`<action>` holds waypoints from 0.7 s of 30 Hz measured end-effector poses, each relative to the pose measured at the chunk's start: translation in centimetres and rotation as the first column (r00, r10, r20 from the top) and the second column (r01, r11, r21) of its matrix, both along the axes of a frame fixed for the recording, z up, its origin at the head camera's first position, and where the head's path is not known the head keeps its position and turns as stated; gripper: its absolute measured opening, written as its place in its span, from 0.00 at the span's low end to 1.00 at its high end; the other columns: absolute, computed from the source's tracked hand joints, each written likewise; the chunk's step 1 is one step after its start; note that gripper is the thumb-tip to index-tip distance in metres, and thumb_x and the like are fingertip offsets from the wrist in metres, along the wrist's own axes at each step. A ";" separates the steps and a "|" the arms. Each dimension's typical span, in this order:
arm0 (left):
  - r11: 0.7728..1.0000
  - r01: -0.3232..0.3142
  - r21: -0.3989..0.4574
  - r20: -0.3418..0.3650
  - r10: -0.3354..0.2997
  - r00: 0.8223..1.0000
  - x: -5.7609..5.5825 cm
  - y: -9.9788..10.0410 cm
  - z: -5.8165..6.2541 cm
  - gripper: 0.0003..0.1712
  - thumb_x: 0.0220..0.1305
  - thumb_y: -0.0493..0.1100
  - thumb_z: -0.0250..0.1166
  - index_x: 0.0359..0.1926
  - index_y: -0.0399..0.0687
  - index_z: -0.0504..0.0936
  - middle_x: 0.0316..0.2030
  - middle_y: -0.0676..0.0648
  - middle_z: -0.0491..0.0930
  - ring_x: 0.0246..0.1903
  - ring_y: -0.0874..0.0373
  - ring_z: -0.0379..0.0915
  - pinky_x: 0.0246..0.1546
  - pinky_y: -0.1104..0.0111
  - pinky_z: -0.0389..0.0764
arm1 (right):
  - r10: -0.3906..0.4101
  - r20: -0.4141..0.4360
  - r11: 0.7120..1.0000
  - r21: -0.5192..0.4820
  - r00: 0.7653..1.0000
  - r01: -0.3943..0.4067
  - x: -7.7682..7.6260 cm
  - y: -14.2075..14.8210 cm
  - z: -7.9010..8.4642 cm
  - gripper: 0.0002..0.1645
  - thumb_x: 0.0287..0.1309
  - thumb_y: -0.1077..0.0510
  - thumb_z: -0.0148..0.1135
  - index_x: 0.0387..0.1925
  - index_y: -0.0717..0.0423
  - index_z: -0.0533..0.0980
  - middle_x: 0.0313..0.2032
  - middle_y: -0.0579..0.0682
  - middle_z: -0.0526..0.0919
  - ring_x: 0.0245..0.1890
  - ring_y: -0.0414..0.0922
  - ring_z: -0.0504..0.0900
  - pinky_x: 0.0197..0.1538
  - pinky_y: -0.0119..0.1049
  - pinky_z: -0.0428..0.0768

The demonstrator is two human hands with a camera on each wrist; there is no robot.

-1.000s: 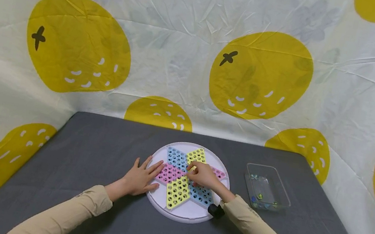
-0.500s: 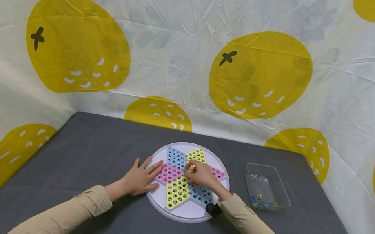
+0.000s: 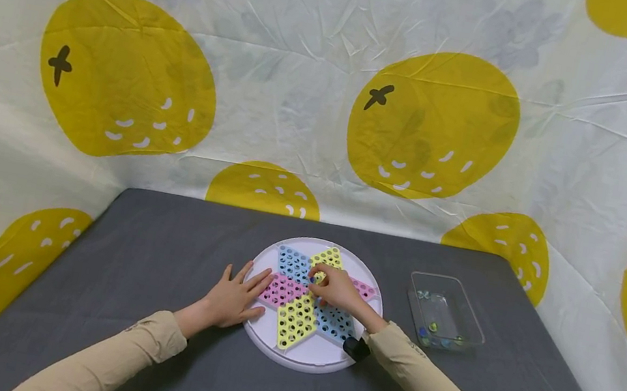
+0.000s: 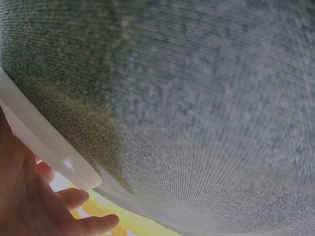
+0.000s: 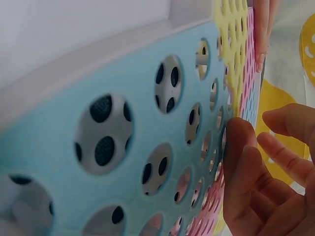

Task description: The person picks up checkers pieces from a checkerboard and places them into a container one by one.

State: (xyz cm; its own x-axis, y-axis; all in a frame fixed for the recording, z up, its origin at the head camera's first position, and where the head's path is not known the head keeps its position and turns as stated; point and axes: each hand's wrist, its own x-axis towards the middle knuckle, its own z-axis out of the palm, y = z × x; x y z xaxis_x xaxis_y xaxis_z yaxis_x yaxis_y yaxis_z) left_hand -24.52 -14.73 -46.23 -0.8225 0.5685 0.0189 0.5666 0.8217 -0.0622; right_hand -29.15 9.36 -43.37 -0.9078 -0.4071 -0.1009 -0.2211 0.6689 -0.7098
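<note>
A round white Chinese checkers board (image 3: 313, 360) carries a raised six-pointed star of blue, yellow and pink panels pierced with holes. My left hand (image 3: 230, 298) lies flat with fingers spread, its fingertips over the left rim and pink point. Above the middle of the star is my right hand (image 3: 337, 291), thumb and forefinger brought near each other. In the right wrist view, its curled lower fingers (image 5: 241, 172) rest against the board. A small bluish spot shows at the fingertips in the head view; I cannot tell whether they hold it.
A clear plastic box (image 3: 476, 319) to the right of the board holds several glass marbles (image 3: 433, 328). Dark grey cloth (image 3: 190, 223) covers the table. Behind and at the sides hangs a white curtain (image 3: 289, 81) with yellow fruit prints.
My right hand has shifted slightly left over the star's middle, its fingertips adjusting there. The left hand stays on the rim, and the board and box keep their places.
</note>
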 end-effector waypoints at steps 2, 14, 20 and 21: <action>1.000 0.000 0.000 0.001 0.000 1.000 0.0 0.0 0.0 0.38 0.63 0.62 0.44 0.68 0.50 0.50 0.68 0.49 0.51 0.65 0.37 0.46 0.53 0.37 0.55 | -0.001 0.002 1.000 0.003 1.000 0.001 0.0 0.0 0.0 0.15 0.53 0.59 0.60 0.43 0.57 0.73 0.22 0.52 0.81 0.16 0.45 0.78 0.18 0.32 0.72; 1.000 -0.006 -0.013 0.009 0.007 1.000 -0.1 0.0 -0.1 0.38 0.63 0.62 0.43 0.68 0.50 0.50 0.68 0.49 0.50 0.65 0.37 0.46 0.54 0.38 0.55 | -0.023 0.008 1.000 -0.001 1.000 0.023 -0.3 -0.3 -0.1 0.14 0.52 0.60 0.60 0.42 0.59 0.74 0.20 0.52 0.81 0.13 0.43 0.76 0.15 0.28 0.66; 1.000 -0.004 -0.015 -0.001 0.004 1.000 -0.1 0.0 -0.1 0.38 0.63 0.62 0.43 0.68 0.50 0.50 0.68 0.49 0.51 0.65 0.38 0.46 0.54 0.38 0.56 | -0.029 0.009 1.000 -0.010 1.000 0.030 -0.5 -0.2 -0.3 0.12 0.52 0.61 0.60 0.40 0.59 0.74 0.19 0.52 0.80 0.12 0.42 0.75 0.15 0.28 0.65; 1.000 -0.004 -0.015 -0.002 0.004 1.000 0.0 0.0 -0.1 0.38 0.63 0.62 0.43 0.68 0.49 0.50 0.68 0.49 0.51 0.65 0.38 0.46 0.54 0.38 0.56 | -0.028 0.002 1.000 -0.011 1.000 0.028 -0.5 -0.2 -0.4 0.12 0.52 0.61 0.59 0.40 0.59 0.74 0.19 0.52 0.80 0.11 0.42 0.74 0.14 0.28 0.65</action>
